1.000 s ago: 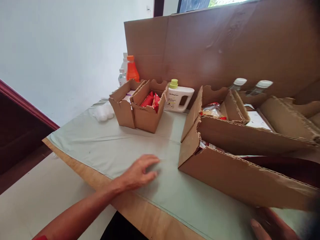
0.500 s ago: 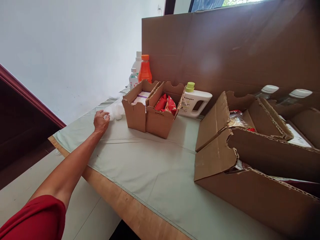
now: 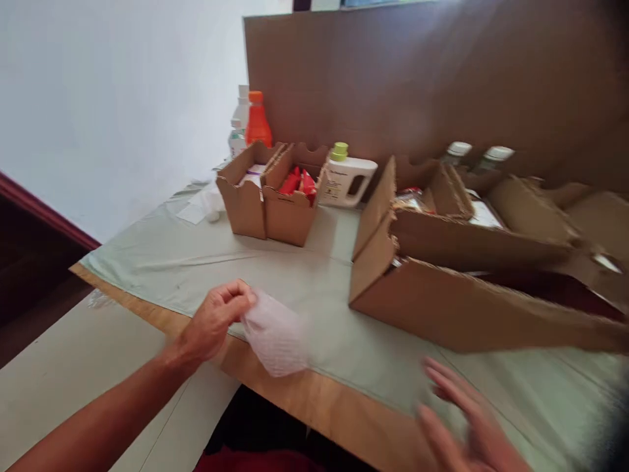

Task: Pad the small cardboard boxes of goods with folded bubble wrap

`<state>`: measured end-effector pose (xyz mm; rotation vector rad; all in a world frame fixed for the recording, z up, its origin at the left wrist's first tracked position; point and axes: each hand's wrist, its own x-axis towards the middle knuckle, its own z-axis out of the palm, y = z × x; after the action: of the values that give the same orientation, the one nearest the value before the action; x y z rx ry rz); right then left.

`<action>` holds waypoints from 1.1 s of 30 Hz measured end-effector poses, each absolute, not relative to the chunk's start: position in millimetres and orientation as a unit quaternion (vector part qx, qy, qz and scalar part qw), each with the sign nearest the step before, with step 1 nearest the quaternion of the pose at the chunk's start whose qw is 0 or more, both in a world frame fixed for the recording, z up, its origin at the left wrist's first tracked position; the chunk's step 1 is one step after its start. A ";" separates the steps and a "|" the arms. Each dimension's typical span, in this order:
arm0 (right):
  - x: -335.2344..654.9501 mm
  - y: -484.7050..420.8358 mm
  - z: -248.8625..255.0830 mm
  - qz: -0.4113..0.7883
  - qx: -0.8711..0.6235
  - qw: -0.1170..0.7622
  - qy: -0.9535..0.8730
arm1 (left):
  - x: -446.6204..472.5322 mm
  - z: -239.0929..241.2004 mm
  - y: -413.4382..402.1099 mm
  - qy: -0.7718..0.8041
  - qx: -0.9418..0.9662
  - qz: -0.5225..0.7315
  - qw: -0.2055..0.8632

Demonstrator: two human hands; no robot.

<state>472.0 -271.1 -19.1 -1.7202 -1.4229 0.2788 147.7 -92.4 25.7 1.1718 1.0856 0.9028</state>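
Observation:
My left hand (image 3: 221, 314) is closed, thumb against fingers, on one corner of a piece of bubble wrap (image 3: 278, 334). The wrap is whitish and see-through, and it hangs over the near table edge, slightly blurred. Whether it is a bag or a single sheet I cannot tell. At the lower right, my right hand (image 3: 464, 426) is smeared by motion, its thumb and fingers apart with nothing between them. It is above the near part of the cloth, in front of the long cardboard box (image 3: 452, 308). More crumpled white wrap (image 3: 204, 202) lies at the far left of the table.
Two small cardboard bins (image 3: 287, 219) hold red packets and a white pack. A white jug with a green cap (image 3: 344, 180), an orange bottle (image 3: 258, 121) and clear bottles stand behind. More boxes fill the right. A cardboard panel (image 3: 393, 78) backs the table.
My left hand has come back from the pile of white wrap to the near edge, now with a piece of bubble wrap. My right hand has entered at lower right. The view has shifted right.

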 end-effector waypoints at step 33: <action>467.6 -263.9 -48.5 -0.034 -0.724 0.214 -0.655 | 252.6 -4.2 -125.6 0.332 0.493 0.059 0.802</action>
<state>467.6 -263.9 -48.5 -2.0088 -1.8165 -0.0954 252.6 -125.6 -4.2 1.0567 0.7127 0.1268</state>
